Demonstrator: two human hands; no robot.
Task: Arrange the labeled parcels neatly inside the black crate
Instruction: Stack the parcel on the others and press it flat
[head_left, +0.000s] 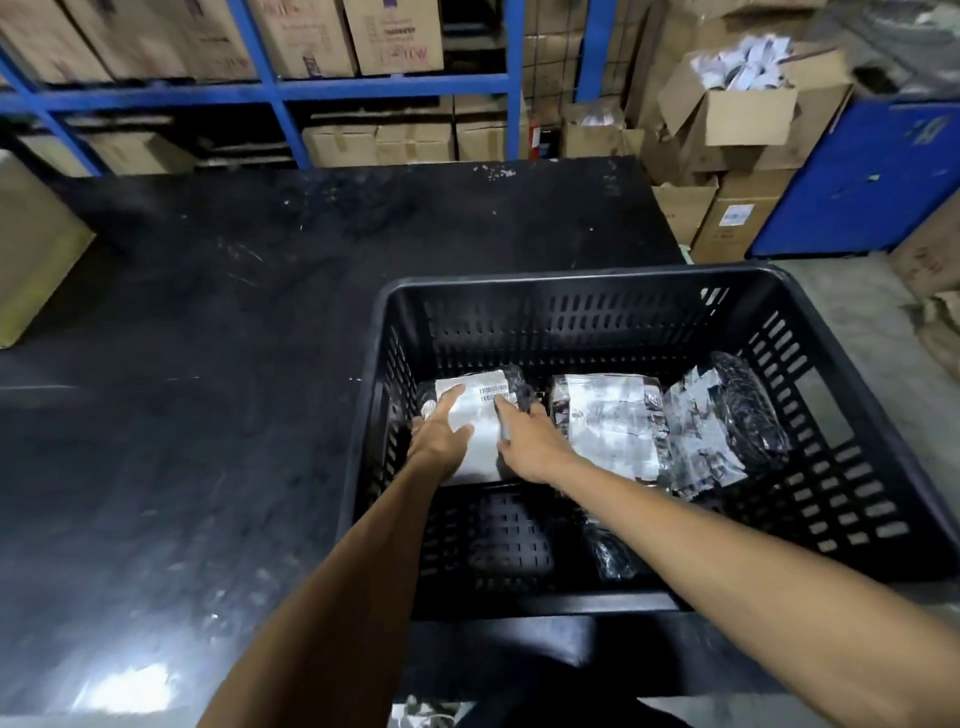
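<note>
Inside crate, left hand and right hand press flat, fingers spread, on parcel; likely soft, light, slippery wrap; grip edges.

Wide, dark, scuffed black surface, flecked with pale scratches and chipped white marks along the far edge, glossy glare at the near left. Resting on its right part: a black slotted plastic crate, its right end overhanging the surface edge above the grey concrete floor. At the far left edge, part of a brown cardboard box, whether on the surface or beside it unclear. On the floor beyond the right edge: stacked brown cardboard cartons and a blue bin.
</note>
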